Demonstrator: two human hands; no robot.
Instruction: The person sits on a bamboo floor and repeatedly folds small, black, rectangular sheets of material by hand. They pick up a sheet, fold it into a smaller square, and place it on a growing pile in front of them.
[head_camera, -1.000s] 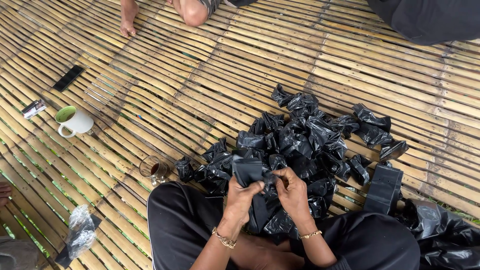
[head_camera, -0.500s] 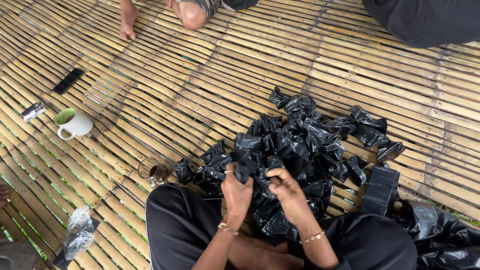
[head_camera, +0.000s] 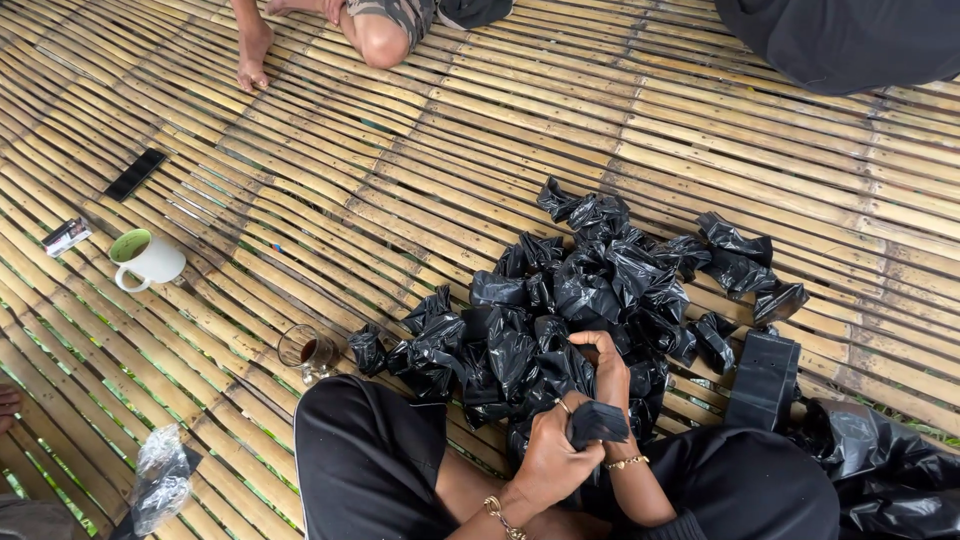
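Fingers of the left hand (head_camera: 548, 462) are clamped on a small folded black plastic bag (head_camera: 597, 422), held just above the person's lap, its long axis running roughly left to right across the body. The right hand (head_camera: 610, 372) sits just behind and above it, its wrist touching the bag's far edge, fingers curled towards the heap; whether they pinch anything I cannot tell. So the folded piece lies straight ahead of the left fingers and just under the right hand, with the left hand nearer to it.

Directly beyond both hands, touching the knees, spreads the pile of crumpled black bags (head_camera: 580, 290) on the bamboo slat floor (head_camera: 420, 180). A flat black stack (head_camera: 763, 378) stands at the right knee, with a larger black plastic sack (head_camera: 890, 480) beside it.

Off to the left, well apart: a small glass with dark liquid (head_camera: 305, 352), a white mug with green inside (head_camera: 148, 260), a small light-coloured packet (head_camera: 66, 236), a dark phone (head_camera: 135, 174), and a clear plastic bag (head_camera: 160, 478). Another person's bare foot (head_camera: 252, 62) rests at the far edge.
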